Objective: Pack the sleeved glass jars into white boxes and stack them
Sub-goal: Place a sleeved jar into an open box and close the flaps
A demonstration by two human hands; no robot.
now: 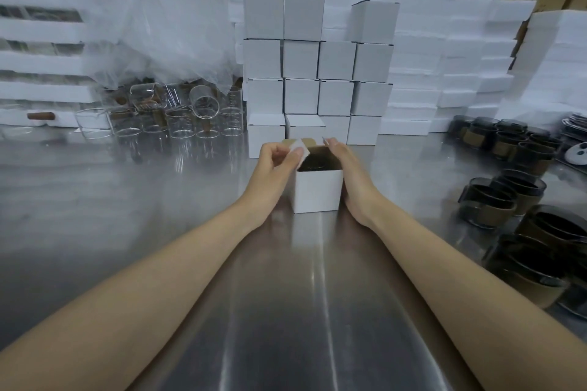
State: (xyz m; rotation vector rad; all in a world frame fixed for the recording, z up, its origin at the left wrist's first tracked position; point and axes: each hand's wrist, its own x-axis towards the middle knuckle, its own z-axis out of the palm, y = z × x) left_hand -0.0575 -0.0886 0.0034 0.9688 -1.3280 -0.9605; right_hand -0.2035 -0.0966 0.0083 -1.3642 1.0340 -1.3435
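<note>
The white box (318,190) stands upright on the table (286,311) at the centre of the view, its top open. The inside is dark, and it probably already holds a jar, though the shadow hides it. The left hand (276,165) pinches the left flap (300,149) between thumb and curled fingers, apparently to fold it inward. The right hand (349,174) lies along the box's right wall with its fingers fairly straight. Its fingertips reach the top edge, so it braces the box against sliding while the flap is worked.

At 12 o'clock from the box, just behind it, rises the stack of closed boxes (317,79), close enough that a finished box can be set on it without a stretch. At 3 to 4 o'clock the sleeved jars (514,209) wait in a cluster near the right hand. At 10 o'clock stand clear glass cups (178,117), with crumpled plastic bags (165,19) heaped behind them. Foam trays (444,73) are piled along the back at 1 o'clock.
</note>
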